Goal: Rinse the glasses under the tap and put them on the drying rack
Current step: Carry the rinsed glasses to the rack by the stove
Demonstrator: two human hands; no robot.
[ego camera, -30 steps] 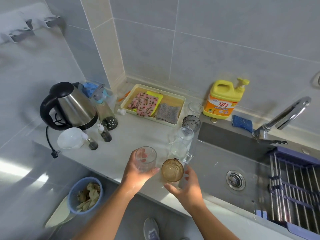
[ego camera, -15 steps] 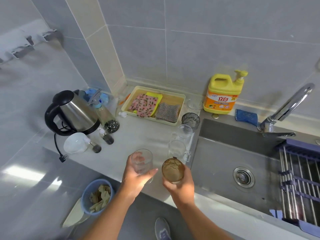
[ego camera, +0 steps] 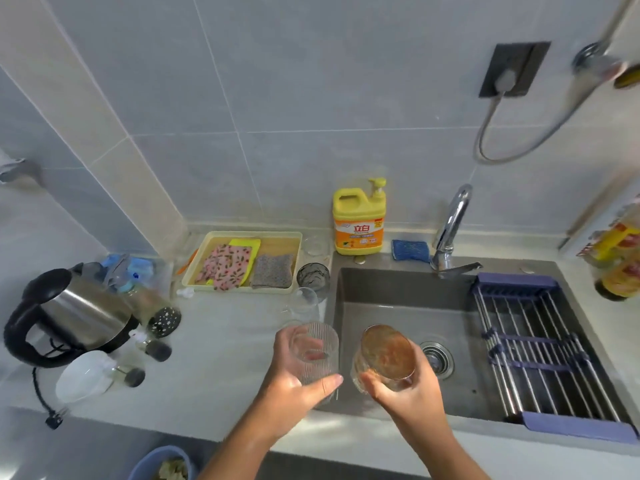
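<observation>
My left hand (ego camera: 294, 386) grips a clear ribbed glass (ego camera: 317, 344) above the left rim of the sink (ego camera: 398, 296). My right hand (ego camera: 412, 393) grips an amber glass (ego camera: 386, 355), tilted, over the sink basin near the drain (ego camera: 435, 356). Further glasses stand on the counter left of the sink: a clear glass (ego camera: 306, 301), a dark smoky glass (ego camera: 312, 277) and a small clear one (ego camera: 316, 244). The chrome tap (ego camera: 450, 226) rises at the sink's back edge. The purple drying rack (ego camera: 540, 344) with steel bars spans the sink's right side.
A yellow detergent jug (ego camera: 359, 220) and a blue sponge (ego camera: 410, 249) stand behind the sink. A yellow tray (ego camera: 242, 259) holds cloths. A kettle (ego camera: 69, 313), a white funnel (ego camera: 83, 375) and small bottles crowd the left counter. Bottles (ego camera: 620, 258) stand at far right.
Both hands have carried their glasses to the right, from above the counter to the sink's left part. The view has swung right and upward.
</observation>
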